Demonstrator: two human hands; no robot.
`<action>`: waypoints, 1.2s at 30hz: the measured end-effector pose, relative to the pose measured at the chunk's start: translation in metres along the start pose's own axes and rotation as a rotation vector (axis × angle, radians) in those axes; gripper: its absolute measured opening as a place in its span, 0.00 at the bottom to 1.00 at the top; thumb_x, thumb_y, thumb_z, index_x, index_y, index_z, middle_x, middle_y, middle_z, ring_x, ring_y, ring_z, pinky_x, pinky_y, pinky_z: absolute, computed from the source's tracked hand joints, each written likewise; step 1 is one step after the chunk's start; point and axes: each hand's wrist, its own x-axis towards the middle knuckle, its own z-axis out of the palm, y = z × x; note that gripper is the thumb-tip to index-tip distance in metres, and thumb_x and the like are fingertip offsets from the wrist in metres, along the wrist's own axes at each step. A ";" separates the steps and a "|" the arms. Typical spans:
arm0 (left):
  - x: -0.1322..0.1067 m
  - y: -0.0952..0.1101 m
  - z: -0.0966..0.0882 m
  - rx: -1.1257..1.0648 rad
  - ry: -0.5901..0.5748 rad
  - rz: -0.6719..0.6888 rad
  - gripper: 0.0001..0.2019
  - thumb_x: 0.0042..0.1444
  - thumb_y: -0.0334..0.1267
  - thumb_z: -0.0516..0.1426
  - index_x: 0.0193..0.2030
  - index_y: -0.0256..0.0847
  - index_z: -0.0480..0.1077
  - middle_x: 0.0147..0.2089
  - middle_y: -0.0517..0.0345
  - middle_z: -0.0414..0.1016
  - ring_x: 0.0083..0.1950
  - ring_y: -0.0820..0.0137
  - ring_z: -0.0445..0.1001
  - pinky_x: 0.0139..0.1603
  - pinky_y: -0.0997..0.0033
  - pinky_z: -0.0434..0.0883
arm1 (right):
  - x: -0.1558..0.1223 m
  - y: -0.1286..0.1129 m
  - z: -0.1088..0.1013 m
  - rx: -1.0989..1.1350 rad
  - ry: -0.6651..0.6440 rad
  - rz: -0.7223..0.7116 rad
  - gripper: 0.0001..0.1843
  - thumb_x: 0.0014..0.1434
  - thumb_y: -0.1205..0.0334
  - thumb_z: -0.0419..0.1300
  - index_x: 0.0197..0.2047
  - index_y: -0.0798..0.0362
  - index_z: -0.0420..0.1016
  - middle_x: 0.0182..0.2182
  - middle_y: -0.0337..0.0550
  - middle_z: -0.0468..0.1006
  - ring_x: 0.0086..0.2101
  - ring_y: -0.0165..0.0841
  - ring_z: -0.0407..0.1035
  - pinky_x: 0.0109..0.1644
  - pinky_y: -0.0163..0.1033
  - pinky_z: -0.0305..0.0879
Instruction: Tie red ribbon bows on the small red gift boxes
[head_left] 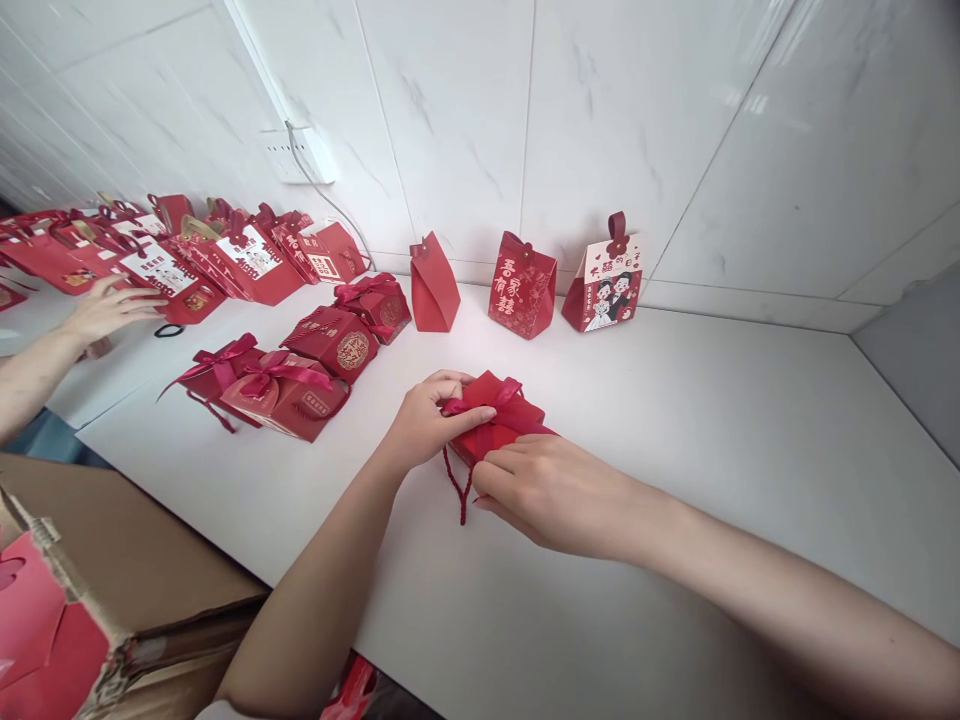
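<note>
A small red gift box [501,412] with a dark red ribbon lies on the white counter [712,420] in front of me. My left hand [429,418] pinches the ribbon on the box's left side, fingers closed. On the box's near side rests my right hand [551,490], its fingers curled and pressed against the box. A red cord [454,486] hangs from the box between my hands.
Several ribboned red boxes [289,385] lie to the left. Three upright red gift bags [523,285] stand by the tiled wall. More bags [165,255] are piled far left, where another person's hand [109,308] reaches. A cardboard carton [112,590] sits at lower left.
</note>
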 end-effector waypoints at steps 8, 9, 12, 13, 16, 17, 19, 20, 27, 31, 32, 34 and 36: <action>0.001 0.000 0.001 -0.029 -0.011 -0.024 0.23 0.49 0.52 0.65 0.20 0.40 0.57 0.47 0.51 0.73 0.58 0.55 0.69 0.55 0.59 0.67 | 0.001 0.003 -0.003 0.091 -0.040 -0.014 0.12 0.67 0.67 0.53 0.31 0.55 0.69 0.25 0.40 0.71 0.25 0.31 0.61 0.34 0.38 0.59; 0.001 0.000 0.001 -0.036 -0.020 -0.030 0.23 0.49 0.51 0.65 0.20 0.40 0.58 0.48 0.51 0.73 0.58 0.56 0.70 0.55 0.59 0.67 | 0.000 0.004 -0.005 0.145 -0.037 -0.002 0.11 0.66 0.66 0.54 0.31 0.55 0.70 0.26 0.40 0.72 0.26 0.31 0.62 0.35 0.38 0.59; 0.000 0.002 0.000 -0.049 -0.036 -0.051 0.23 0.49 0.51 0.64 0.20 0.39 0.58 0.51 0.52 0.73 0.55 0.57 0.72 0.56 0.60 0.66 | -0.004 0.011 -0.018 0.411 -0.012 0.101 0.08 0.65 0.63 0.56 0.34 0.52 0.71 0.29 0.39 0.75 0.28 0.30 0.65 0.34 0.36 0.59; 0.000 0.003 0.000 -0.049 -0.037 -0.060 0.24 0.49 0.51 0.64 0.20 0.39 0.57 0.51 0.52 0.72 0.55 0.57 0.71 0.55 0.60 0.66 | -0.007 0.015 -0.024 0.511 0.001 0.173 0.08 0.66 0.60 0.56 0.35 0.51 0.71 0.30 0.39 0.75 0.28 0.30 0.66 0.33 0.35 0.59; -0.001 0.007 0.000 -0.054 -0.045 -0.088 0.25 0.49 0.51 0.64 0.20 0.39 0.54 0.51 0.52 0.72 0.57 0.57 0.70 0.53 0.62 0.67 | -0.016 0.033 -0.040 0.637 0.044 0.498 0.15 0.67 0.47 0.51 0.39 0.49 0.70 0.33 0.40 0.76 0.30 0.32 0.68 0.31 0.36 0.60; -0.002 0.008 0.000 -0.060 -0.053 -0.094 0.25 0.49 0.50 0.64 0.20 0.39 0.54 0.52 0.52 0.72 0.57 0.57 0.70 0.53 0.63 0.67 | -0.019 0.040 -0.044 0.601 0.022 0.606 0.19 0.66 0.44 0.50 0.38 0.49 0.69 0.31 0.41 0.75 0.29 0.33 0.67 0.30 0.37 0.59; -0.002 0.009 0.000 -0.072 -0.065 -0.104 0.25 0.49 0.50 0.64 0.20 0.39 0.54 0.54 0.53 0.71 0.57 0.58 0.71 0.53 0.63 0.67 | -0.023 0.053 -0.046 0.538 -0.129 0.749 0.24 0.64 0.39 0.49 0.32 0.50 0.69 0.27 0.41 0.73 0.26 0.34 0.64 0.27 0.38 0.56; -0.002 0.010 0.000 -0.075 -0.070 -0.110 0.24 0.49 0.50 0.64 0.20 0.39 0.55 0.55 0.53 0.71 0.56 0.58 0.71 0.53 0.63 0.67 | -0.024 0.059 -0.045 0.547 -0.226 0.772 0.25 0.63 0.38 0.50 0.30 0.51 0.70 0.26 0.42 0.72 0.25 0.34 0.63 0.26 0.38 0.54; -0.001 0.006 -0.004 -0.070 -0.129 -0.085 0.25 0.48 0.49 0.65 0.21 0.39 0.53 0.55 0.51 0.70 0.57 0.58 0.70 0.54 0.62 0.66 | -0.027 0.071 -0.039 0.819 -0.478 0.478 0.17 0.59 0.47 0.58 0.28 0.51 0.76 0.26 0.38 0.72 0.24 0.29 0.58 0.26 0.36 0.52; -0.003 0.008 -0.007 -0.092 -0.300 -0.056 0.26 0.46 0.46 0.66 0.21 0.40 0.50 0.55 0.49 0.70 0.53 0.59 0.72 0.47 0.63 0.68 | -0.033 0.074 -0.047 0.789 -0.477 0.499 0.17 0.59 0.44 0.58 0.31 0.49 0.76 0.30 0.40 0.76 0.29 0.34 0.65 0.30 0.37 0.57; -0.003 0.009 -0.008 -0.098 -0.335 -0.048 0.26 0.46 0.46 0.66 0.22 0.40 0.50 0.55 0.49 0.70 0.52 0.60 0.72 0.46 0.64 0.68 | -0.034 0.074 -0.048 0.798 -0.408 0.518 0.16 0.60 0.45 0.57 0.35 0.48 0.77 0.34 0.40 0.77 0.33 0.36 0.68 0.33 0.38 0.60; -0.004 0.011 -0.008 -0.115 -0.390 -0.025 0.27 0.46 0.45 0.67 0.22 0.40 0.49 0.54 0.49 0.70 0.50 0.61 0.72 0.45 0.64 0.68 | -0.031 0.075 -0.047 0.810 -0.217 0.531 0.15 0.61 0.46 0.57 0.43 0.45 0.76 0.43 0.40 0.78 0.42 0.39 0.69 0.44 0.41 0.63; -0.005 0.014 -0.009 -0.124 -0.444 0.005 0.26 0.44 0.44 0.68 0.22 0.39 0.51 0.55 0.50 0.70 0.50 0.61 0.72 0.48 0.63 0.68 | -0.027 0.074 -0.043 0.816 -0.073 0.497 0.15 0.62 0.46 0.57 0.47 0.43 0.74 0.50 0.40 0.75 0.49 0.40 0.67 0.52 0.43 0.61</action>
